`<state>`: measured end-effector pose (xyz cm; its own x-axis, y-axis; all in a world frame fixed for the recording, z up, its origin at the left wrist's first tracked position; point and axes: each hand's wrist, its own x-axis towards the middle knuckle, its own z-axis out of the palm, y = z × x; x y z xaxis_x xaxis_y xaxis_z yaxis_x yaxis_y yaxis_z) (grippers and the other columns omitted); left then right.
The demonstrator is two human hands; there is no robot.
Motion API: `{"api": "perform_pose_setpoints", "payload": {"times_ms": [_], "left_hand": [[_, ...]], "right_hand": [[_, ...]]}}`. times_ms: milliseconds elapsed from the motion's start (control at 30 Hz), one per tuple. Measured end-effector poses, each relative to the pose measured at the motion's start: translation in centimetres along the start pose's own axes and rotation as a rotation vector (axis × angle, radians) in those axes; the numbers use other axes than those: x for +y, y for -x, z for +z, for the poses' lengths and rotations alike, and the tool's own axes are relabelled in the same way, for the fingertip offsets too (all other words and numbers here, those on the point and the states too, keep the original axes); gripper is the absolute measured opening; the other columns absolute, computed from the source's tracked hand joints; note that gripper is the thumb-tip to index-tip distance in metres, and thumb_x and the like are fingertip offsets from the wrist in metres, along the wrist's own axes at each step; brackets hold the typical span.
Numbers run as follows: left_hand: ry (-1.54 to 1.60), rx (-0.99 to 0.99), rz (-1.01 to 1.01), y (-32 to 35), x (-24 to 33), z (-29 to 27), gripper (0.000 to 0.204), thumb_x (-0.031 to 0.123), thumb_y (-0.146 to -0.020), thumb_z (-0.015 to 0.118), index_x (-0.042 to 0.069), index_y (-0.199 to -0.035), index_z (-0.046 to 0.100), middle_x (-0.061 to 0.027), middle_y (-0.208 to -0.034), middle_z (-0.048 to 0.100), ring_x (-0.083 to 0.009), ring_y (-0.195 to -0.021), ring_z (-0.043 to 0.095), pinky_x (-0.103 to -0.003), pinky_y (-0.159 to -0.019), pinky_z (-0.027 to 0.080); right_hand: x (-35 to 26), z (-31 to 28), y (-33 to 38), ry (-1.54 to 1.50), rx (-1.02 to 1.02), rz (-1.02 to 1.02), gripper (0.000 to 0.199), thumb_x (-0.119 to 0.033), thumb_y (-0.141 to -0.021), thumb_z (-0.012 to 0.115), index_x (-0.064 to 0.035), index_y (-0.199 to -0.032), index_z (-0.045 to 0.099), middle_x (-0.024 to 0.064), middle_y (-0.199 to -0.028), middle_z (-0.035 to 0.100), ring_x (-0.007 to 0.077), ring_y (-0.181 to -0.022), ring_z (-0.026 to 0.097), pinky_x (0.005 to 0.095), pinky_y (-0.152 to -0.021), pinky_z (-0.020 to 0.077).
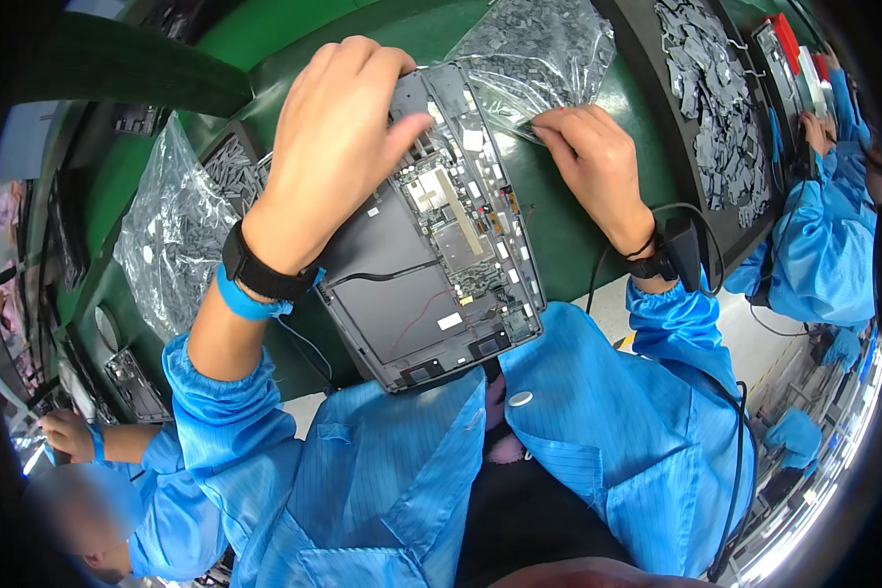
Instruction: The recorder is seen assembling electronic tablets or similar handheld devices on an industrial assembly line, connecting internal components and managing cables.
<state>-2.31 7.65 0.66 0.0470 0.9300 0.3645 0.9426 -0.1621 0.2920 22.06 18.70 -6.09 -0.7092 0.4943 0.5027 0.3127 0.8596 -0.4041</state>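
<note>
I see one green bench (578,230), bare across its right middle down to the near edge. Of two co-workers in blue, one co-worker (823,255) is beyond at right, another co-worker (171,510) at lower left. One dark tray (660,113) heaped with grey pieces bounds my room rightward. One opened device (441,255), circuit board upward, sits centrally, its lower end jutting past the near edge. Two clear bags hold dark parts: the left bag (167,235) and, upper right, the right bag (534,59). My left hand (338,137) grips the device's upper-left edge. My right hand (598,157) has fingertips bunched at the right bag's edge; I can't tell what's between them.
</note>
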Motion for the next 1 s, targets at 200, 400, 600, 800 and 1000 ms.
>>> {"api": "perform_pose_setpoints", "payload": {"times_ms": [200, 400, 600, 800, 1000], "left_hand": [[0.471, 0.066, -0.342, 0.3, 0.5, -1.0, 0.015, 0.010, -0.083, 0.073, 0.001, -0.094, 0.067, -0.0055, -0.073, 0.066, -0.0121, -0.064, 0.060, -0.025, -0.059, 0.049], [0.483, -0.378, -0.324, 2.0, 1.9, -3.2, 0.011, 0.007, -0.088, 0.066, 0.000, -0.096, 0.067, -0.0060, -0.081, 0.064, -0.0163, -0.075, 0.059, -0.029, -0.066, 0.047], [-0.015, -0.088, -0.013, 2.0, -0.9, -2.2, 0.026, -0.004, -0.081, 0.059, 0.004, -0.104, 0.066, -0.0124, -0.101, 0.062, -0.0336, -0.095, 0.057, -0.040, -0.083, 0.048], [-0.112, -0.078, 0.075, 2.5, -2.0, -1.9, 0.021, -0.005, -0.074, 0.060, 0.003, -0.093, 0.063, -0.0134, -0.110, 0.059, -0.0340, -0.104, 0.055, -0.042, -0.088, 0.047], [-0.065, -0.054, 0.060, 3.6, -2.4, -3.0, 0.011, -0.001, -0.073, 0.061, 0.002, -0.083, 0.059, -0.0130, -0.107, 0.060, -0.0333, -0.107, 0.054, -0.042, -0.088, 0.047]], "right_hand": [[-0.2, 0.0, -0.3, -0.266, 0.030, 0.277, 0.008, -0.005, -0.086, 0.069, -0.0043, -0.094, 0.068, 0.0080, -0.085, 0.070, 0.0192, -0.074, 0.066, 0.0292, -0.065, 0.0514], [0.4, -1.1, -1.1, -0.501, 0.043, 0.381, 0.013, -0.006, -0.088, 0.068, -0.0017, -0.100, 0.069, 0.0061, -0.090, 0.073, 0.0110, -0.080, 0.068, 0.0243, -0.068, 0.0518], [-2.1, -2.0, -4.6, -0.647, -0.033, 0.366, 0.018, -0.008, -0.089, 0.069, -0.0009, -0.105, 0.071, 0.0053, -0.086, 0.073, 0.0099, -0.078, 0.067, 0.0231, -0.069, 0.0521], [-3.5, -1.1, -8.5, -0.584, -0.211, 0.323, 0.017, -0.016, -0.085, 0.073, 0.0002, -0.092, 0.073, 0.0058, -0.082, 0.071, 0.0098, -0.072, 0.064, 0.0240, -0.067, 0.0507], [-2.9, 2.1, -10.7, -0.574, -0.397, 0.267, 0.012, -0.011, -0.085, 0.074, -0.0005, -0.085, 0.068, 0.0018, -0.094, 0.064, 0.0084, -0.082, 0.060, 0.0217, -0.070, 0.0485]]}}
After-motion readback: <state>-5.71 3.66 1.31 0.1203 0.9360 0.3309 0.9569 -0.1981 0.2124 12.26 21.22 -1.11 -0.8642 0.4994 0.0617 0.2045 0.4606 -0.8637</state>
